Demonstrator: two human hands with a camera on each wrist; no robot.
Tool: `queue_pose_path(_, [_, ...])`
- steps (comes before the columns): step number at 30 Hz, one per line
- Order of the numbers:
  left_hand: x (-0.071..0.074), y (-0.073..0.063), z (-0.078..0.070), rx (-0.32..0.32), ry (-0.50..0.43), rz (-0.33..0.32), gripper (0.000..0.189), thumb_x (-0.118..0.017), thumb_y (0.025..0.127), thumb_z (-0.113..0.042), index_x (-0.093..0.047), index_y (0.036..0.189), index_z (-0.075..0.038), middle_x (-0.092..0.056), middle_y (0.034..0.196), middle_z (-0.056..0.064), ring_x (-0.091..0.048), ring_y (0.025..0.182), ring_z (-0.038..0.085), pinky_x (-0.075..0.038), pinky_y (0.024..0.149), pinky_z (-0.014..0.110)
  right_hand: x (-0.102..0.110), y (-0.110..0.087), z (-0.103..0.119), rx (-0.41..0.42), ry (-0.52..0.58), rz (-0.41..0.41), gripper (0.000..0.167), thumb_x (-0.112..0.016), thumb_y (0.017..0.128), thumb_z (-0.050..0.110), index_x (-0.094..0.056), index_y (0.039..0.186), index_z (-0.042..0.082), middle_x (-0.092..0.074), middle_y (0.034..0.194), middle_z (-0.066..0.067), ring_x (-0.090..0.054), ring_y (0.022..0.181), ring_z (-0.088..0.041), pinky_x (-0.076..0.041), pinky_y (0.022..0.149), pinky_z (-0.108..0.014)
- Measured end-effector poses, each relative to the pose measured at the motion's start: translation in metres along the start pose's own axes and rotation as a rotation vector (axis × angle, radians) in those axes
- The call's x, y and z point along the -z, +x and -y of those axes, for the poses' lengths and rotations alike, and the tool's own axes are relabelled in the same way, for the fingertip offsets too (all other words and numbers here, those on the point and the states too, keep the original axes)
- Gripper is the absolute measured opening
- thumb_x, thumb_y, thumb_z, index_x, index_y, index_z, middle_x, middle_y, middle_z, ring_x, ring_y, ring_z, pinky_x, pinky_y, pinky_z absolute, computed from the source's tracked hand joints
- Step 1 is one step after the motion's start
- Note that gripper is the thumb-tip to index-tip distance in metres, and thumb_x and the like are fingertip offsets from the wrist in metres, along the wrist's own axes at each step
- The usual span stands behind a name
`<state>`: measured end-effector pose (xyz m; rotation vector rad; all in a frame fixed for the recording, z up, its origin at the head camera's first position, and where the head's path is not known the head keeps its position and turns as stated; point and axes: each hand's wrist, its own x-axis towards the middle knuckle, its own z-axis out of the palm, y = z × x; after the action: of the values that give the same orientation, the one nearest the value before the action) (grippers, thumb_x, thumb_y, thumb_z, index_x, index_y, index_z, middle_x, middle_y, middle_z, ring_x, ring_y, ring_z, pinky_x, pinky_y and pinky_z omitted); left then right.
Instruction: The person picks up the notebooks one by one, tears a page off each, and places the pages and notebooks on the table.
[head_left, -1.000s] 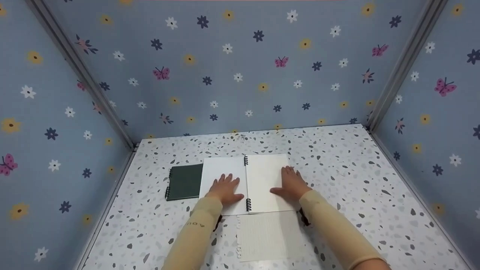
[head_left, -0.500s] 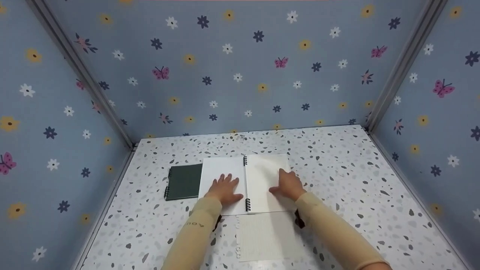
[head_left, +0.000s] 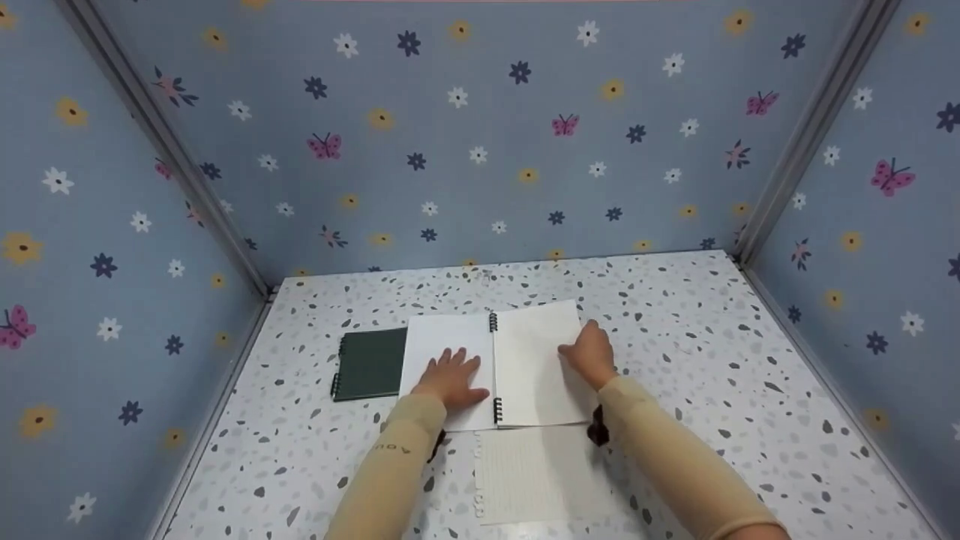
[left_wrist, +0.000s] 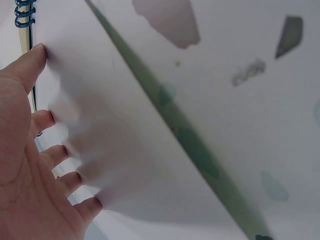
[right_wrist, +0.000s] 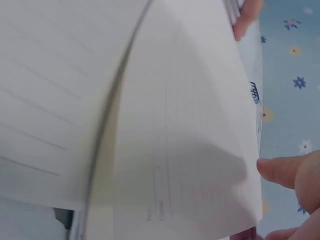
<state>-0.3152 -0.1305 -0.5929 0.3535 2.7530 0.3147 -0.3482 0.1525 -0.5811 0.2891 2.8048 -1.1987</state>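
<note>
A spiral notebook lies open on the table, its blank white left page (head_left: 435, 334) and cream right page (head_left: 529, 367) joined by black coils. My left hand (head_left: 451, 379) rests on the left page with spread fingers; in the left wrist view, its fingertips (left_wrist: 37, 52) press on the paper near the coil (left_wrist: 25, 12). At the outer edge of the right page, my right hand (head_left: 592, 352) pinches the paper between thumb and curled fingers. That page is raised at its far corner. In the right wrist view, the lifted page (right_wrist: 190, 125) shows faint ruled lines, with the thumb (right_wrist: 282, 170) at its edge.
A dark green spiral notebook (head_left: 371, 364) lies to the left, its right side overlapped by the open notebook. In front is a loose ruled sheet (head_left: 536, 472) with a torn, holed left edge. Flower-patterned walls (head_left: 450, 187) enclose the speckled table (head_left: 675, 315) on three sides.
My right hand has gone from lying spread on the right page to pinching its outer edge, moving slightly away from me. The page's far corner has risen. The left hand stays put.
</note>
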Motion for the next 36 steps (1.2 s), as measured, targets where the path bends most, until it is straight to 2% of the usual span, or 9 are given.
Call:
queue_pose_path(3, [0.003,-0.001,-0.003,0.005,-0.012,0.006,0.078,-0.064,0.106,-0.054,-0.039,0.171,-0.018,-0.026,0.181,0.014,-0.017,0.169,0.041,-0.016,0.139,0.06,0.006,0.007,-0.005,-0.053,0.093,0.051,0.065,-0.07,0.101,0.018,-0.046,0.148,-0.02,-0.059,0.145,-0.038,-0.062,0.134,-0.047,-0.052,0.119,-0.055])
queue_pose_path(6, [0.007,-0.002,-0.006,0.01,-0.018,0.007,0.078,-0.066,0.105,-0.052,-0.04,0.17,-0.018,-0.029,0.18,0.015,-0.02,0.169,0.041,-0.017,0.138,0.06,0.01,0.013,-0.012,-0.103,0.142,0.111,0.061,-0.064,0.104,0.022,-0.05,0.147,-0.019,-0.06,0.146,-0.036,-0.065,0.131,-0.044,-0.055,0.114,-0.053])
queue_pose_path(12, [0.014,0.002,-0.012,0.016,0.027,-0.007,0.076,-0.067,0.104,-0.051,-0.044,0.168,-0.018,-0.036,0.174,0.02,-0.03,0.164,0.044,-0.025,0.135,0.063,0.009,0.019,-0.022,-0.161,0.198,0.204,0.064,-0.06,0.108,0.024,-0.042,0.157,-0.015,-0.054,0.156,-0.033,-0.061,0.139,-0.042,-0.053,0.119,-0.053])
queue_pose_path(18, [0.012,0.01,-0.009,0.008,0.016,-0.06,0.073,-0.066,0.105,-0.048,-0.045,0.166,-0.013,-0.034,0.176,0.02,-0.025,0.166,0.046,-0.023,0.135,0.065,0.001,0.021,-0.028,-0.171,0.212,0.213,0.063,-0.057,0.11,0.023,-0.041,0.159,-0.013,-0.05,0.161,-0.033,-0.056,0.146,-0.043,-0.046,0.125,-0.056])
queue_pose_path(23, [0.004,0.014,-0.003,0.042,0.01,-0.037,0.09,-0.066,0.102,-0.057,-0.034,0.172,-0.011,-0.022,0.181,0.018,-0.016,0.169,0.045,-0.016,0.137,0.065,-0.005,0.018,-0.032,-0.177,0.206,0.205,0.061,-0.056,0.11,0.021,-0.042,0.159,-0.014,-0.049,0.162,-0.033,-0.055,0.146,-0.043,-0.045,0.126,-0.056])
queue_pose_path(28, [0.006,0.019,-0.001,0.058,0.023,-0.008,0.099,-0.067,0.099,-0.063,-0.029,0.173,-0.009,-0.018,0.182,0.017,-0.013,0.17,0.04,-0.013,0.139,0.061,-0.004,0.017,-0.032,-0.19,0.193,0.193,0.063,-0.055,0.11,0.02,-0.039,0.16,-0.014,-0.046,0.163,-0.034,-0.053,0.149,-0.045,-0.044,0.127,-0.058])
queue_pose_path(36, [0.005,0.032,-0.004,0.063,0.073,-0.03,0.087,-0.056,0.107,-0.06,-0.029,0.173,-0.01,-0.021,0.182,0.014,-0.019,0.17,0.037,-0.017,0.139,0.058,0.001,0.017,-0.027,-0.21,0.173,0.19,0.06,-0.056,0.108,0.022,-0.045,0.157,-0.012,-0.056,0.155,-0.031,-0.062,0.137,-0.041,-0.05,0.122,-0.056])
